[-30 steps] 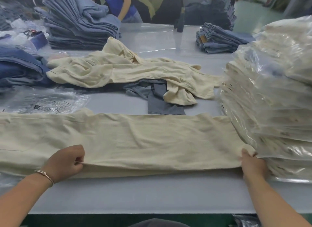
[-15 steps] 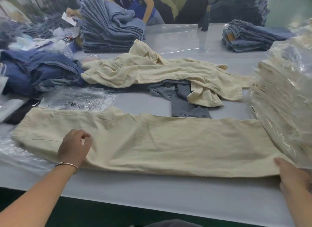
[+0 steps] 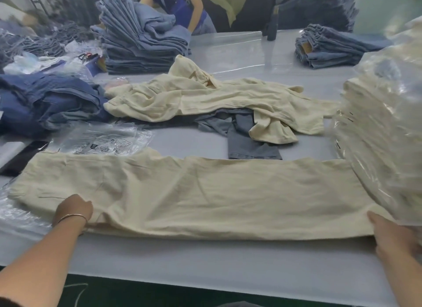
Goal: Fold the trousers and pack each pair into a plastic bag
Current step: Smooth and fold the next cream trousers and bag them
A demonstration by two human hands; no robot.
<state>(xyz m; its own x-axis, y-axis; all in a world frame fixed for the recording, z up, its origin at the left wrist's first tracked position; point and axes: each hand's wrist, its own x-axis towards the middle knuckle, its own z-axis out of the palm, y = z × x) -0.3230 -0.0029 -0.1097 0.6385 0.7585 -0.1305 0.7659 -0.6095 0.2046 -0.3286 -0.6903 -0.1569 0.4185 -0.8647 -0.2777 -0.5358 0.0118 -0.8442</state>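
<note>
I see one pair of cream trousers lying flat lengthwise along the near table edge, lightly creased. My left hand pinches its near edge; my right hand grips the right end. One empty plastic bag lies beyond it, far left.

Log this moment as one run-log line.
stage: folding | cream trousers flat on table | left hand grips near edge | right hand holds hem | unbagged
</note>
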